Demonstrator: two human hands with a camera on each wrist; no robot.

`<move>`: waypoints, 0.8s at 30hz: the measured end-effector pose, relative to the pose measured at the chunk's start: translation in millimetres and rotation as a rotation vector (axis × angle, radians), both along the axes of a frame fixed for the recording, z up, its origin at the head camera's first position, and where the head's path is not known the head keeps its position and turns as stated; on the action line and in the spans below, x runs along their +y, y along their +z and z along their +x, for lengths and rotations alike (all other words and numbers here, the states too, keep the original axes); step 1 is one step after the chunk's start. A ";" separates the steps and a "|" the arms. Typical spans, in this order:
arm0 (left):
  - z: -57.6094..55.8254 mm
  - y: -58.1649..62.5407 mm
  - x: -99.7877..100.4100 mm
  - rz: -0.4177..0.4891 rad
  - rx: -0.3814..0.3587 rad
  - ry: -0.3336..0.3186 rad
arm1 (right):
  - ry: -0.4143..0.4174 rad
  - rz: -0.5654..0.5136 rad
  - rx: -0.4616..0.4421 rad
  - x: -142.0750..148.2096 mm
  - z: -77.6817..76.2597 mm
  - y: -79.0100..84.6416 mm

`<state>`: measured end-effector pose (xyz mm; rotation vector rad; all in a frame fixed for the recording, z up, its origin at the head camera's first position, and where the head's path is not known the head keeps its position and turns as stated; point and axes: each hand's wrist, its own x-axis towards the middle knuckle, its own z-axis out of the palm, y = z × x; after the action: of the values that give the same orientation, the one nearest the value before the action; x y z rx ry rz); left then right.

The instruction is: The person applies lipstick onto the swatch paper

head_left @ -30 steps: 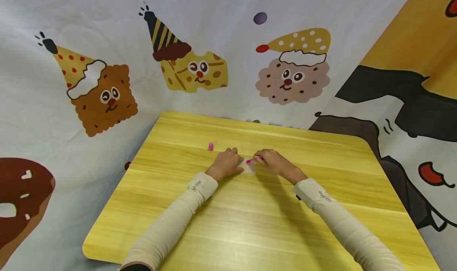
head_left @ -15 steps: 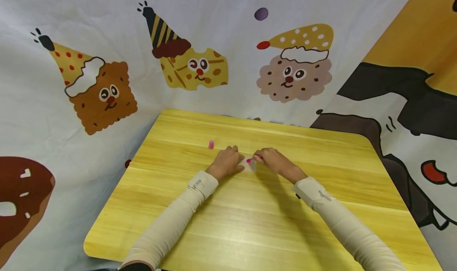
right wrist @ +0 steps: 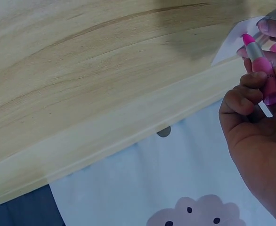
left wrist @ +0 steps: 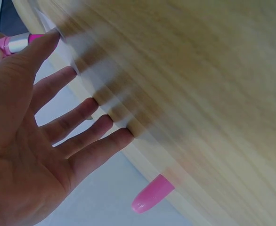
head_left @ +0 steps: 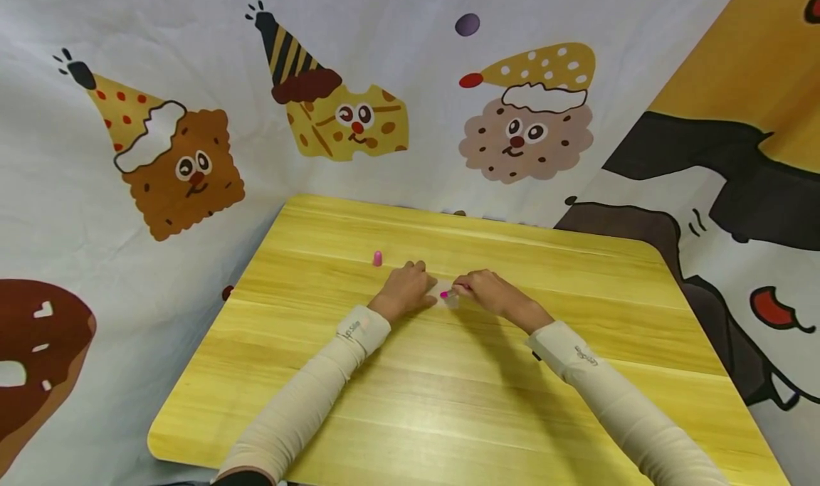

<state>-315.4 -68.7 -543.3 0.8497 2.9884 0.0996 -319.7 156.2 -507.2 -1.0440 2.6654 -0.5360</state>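
My right hand grips a pink lipstick with a silver collar, fingers curled round its base. Its bright pink tip points left, close over a small white paper. On the paper's left side lies my left hand, its fingers spread and fairly straight, fingertips down on the tabletop and the thumb and index finger at the paper's edge. Part of the paper is hidden by the hands. A pink lipstick cap stands upright on the table, beyond and left of the left hand.
The yellow wood-grain table has rounded corners. Its far edge runs close to a white cloth backdrop printed with cartoon biscuits and cheese. Both forearms, in cream sleeves, reach across the table from the near side.
My right hand has shifted slightly toward the near side, and the lipstick tip has moved a little down and left over the paper. The left hand and the cap have stayed put.
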 end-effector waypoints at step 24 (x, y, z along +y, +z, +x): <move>1.5 -0.8 -2.3 0.017 0.026 -0.007 | -0.040 -0.062 0.032 3.9 -6.7 -0.7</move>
<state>-314.0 -71.1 -544.1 0.8703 3.0131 0.1155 -326.4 160.2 -507.9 -1.0257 2.7187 -0.6185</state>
